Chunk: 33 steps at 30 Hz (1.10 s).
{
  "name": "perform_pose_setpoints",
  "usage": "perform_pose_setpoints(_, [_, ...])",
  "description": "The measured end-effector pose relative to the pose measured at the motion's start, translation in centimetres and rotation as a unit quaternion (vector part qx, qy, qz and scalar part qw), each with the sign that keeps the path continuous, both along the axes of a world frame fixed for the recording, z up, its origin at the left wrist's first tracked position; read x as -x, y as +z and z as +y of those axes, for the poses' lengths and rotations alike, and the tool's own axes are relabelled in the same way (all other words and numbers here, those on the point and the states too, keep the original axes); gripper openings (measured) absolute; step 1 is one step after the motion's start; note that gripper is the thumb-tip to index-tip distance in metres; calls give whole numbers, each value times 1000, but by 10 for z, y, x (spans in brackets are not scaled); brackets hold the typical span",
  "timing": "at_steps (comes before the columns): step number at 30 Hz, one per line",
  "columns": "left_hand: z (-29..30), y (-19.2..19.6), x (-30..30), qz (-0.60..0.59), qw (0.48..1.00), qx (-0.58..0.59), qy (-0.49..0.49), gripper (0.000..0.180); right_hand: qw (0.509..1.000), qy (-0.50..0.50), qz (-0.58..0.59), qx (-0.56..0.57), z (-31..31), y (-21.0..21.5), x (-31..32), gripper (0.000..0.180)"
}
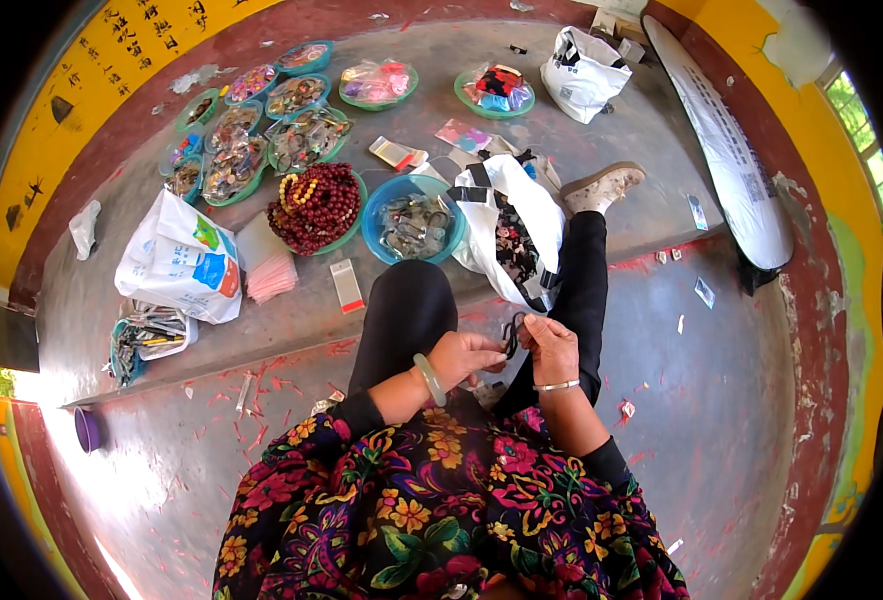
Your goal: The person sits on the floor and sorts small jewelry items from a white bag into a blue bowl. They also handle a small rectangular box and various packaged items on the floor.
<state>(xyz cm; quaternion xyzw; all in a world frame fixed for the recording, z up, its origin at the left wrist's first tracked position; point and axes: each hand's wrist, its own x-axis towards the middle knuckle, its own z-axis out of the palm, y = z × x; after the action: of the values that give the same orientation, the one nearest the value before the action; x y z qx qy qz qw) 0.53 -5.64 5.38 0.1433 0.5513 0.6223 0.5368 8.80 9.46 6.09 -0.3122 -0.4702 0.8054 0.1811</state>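
Above my lap, my left hand (465, 357) pinches one side of a small black looped band (511, 336), which looks like a hair tie. My right hand (552, 350) grips its upper end between thumb and fingers. Just beyond the hands a white bag (476, 234) with black handles stands open between my legs, full of dark, mixed small pieces (515, 240). To its left is a blue bowl (374, 215) of small clear packets. A white card with a red end (347, 286) lies near my left knee.
Dark red beads (317, 208) fill a green bowl. Several bowls of small packets (307, 138) stand farther left. A white printed bag (182, 255) sits beside a basket of tools (152, 332). A white bag (584, 75) stands far right, near a long white board (717, 140). The step's edge crosses ahead.
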Motion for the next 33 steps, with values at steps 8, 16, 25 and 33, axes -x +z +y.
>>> perform_pose_setpoints(8, [-1, 2, 1, -66, 998, 11, 4, 20, 997, -54, 35, 38, -3, -2, 1, 13])
perform_pose_setpoints(16, [-4, 3, 2, -75, 997, 7, 24, 19, 999, -44, 23, 15, -6, -8, 3, 21])
perform_pose_setpoints(25, [-33, 32, 75, 94, 977, -39, 188, 21, 983, 28, -93, -156, 19, -41, -13, 31])
perform_pose_setpoints(33, [-80, -45, 160, 123, 935, 101, 317, 21, 949, 101, -134, -267, 18, -91, -26, 24])
